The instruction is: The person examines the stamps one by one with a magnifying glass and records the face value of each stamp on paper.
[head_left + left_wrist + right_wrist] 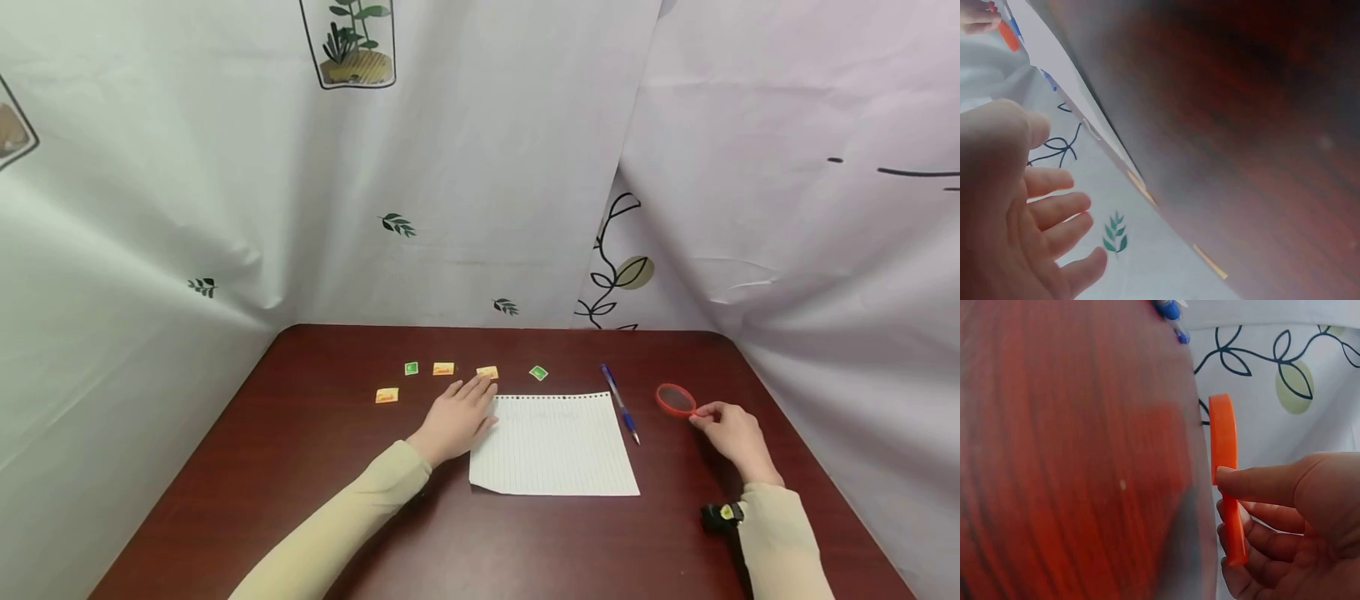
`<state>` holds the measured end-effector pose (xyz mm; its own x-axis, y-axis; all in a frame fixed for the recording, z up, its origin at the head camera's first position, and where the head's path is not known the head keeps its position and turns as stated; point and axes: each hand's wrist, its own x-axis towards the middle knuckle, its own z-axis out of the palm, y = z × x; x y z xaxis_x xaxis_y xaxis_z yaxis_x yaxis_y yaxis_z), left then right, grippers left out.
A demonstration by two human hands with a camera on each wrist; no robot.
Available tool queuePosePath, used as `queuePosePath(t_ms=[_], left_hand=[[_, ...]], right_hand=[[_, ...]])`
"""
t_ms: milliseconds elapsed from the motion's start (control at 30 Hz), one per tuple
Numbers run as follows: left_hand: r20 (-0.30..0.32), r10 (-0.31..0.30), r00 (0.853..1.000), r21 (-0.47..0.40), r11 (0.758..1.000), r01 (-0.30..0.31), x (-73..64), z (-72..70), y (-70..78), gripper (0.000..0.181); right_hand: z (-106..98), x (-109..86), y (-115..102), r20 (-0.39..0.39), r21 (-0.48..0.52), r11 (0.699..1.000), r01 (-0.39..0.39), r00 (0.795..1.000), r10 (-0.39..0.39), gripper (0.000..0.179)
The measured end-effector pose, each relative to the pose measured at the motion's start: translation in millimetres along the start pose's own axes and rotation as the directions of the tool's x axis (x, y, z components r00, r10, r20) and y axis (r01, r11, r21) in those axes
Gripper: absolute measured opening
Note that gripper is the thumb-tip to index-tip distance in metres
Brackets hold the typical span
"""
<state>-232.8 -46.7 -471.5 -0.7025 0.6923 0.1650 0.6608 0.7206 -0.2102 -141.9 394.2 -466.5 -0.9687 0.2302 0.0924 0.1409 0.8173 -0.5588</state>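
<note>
My right hand [737,437] pinches the handle of a red-orange magnifying glass [676,400] between thumb and fingers. In the right wrist view the magnifying glass [1223,434] appears edge-on, raised off the tabletop. My left hand [456,419] reaches over the left edge of a lined sheet of paper [558,450], holding nothing. Its fingertips come right at a small orange-yellow stamp [487,372], partly covering it in the head view. Loosely spread, slightly bent fingers [1063,212] show in the left wrist view.
Left of that stamp lie two more orange-yellow stamps, one behind [443,368] and one nearer [387,396], plus a green stamp [411,368]. Another green stamp [538,373] lies behind the paper. A blue pen [619,404] lies right of the paper. White curtains [480,167] surround the brown table [300,467].
</note>
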Motion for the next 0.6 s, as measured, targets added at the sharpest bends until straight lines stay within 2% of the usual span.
queuePosePath(t_ms=[300, 500, 600], left_hand=[[0.048, 0.011, 0.999, -0.074, 0.997, -0.007, -8.9, -1.6, 11.2, 0.057], [0.114, 0.035, 0.993, -0.18, 0.983, -0.014, -11.7, -4.1, 15.2, 0.061], [0.143, 0.042, 0.989, -0.196, 0.981, -0.013, -12.7, -4.7, 15.6, 0.066]], right_hand=[[2, 0.1, 2, 0.073, 0.008, 1.0, -0.027, 0.997, 0.027, 0.026], [3, 1.4, 3, 0.098, 0.009, 0.999, -0.033, 0.995, 0.032, 0.024], [3, 2.3, 3, 0.108, 0.011, 0.999, -0.033, 0.994, 0.032, 0.023]])
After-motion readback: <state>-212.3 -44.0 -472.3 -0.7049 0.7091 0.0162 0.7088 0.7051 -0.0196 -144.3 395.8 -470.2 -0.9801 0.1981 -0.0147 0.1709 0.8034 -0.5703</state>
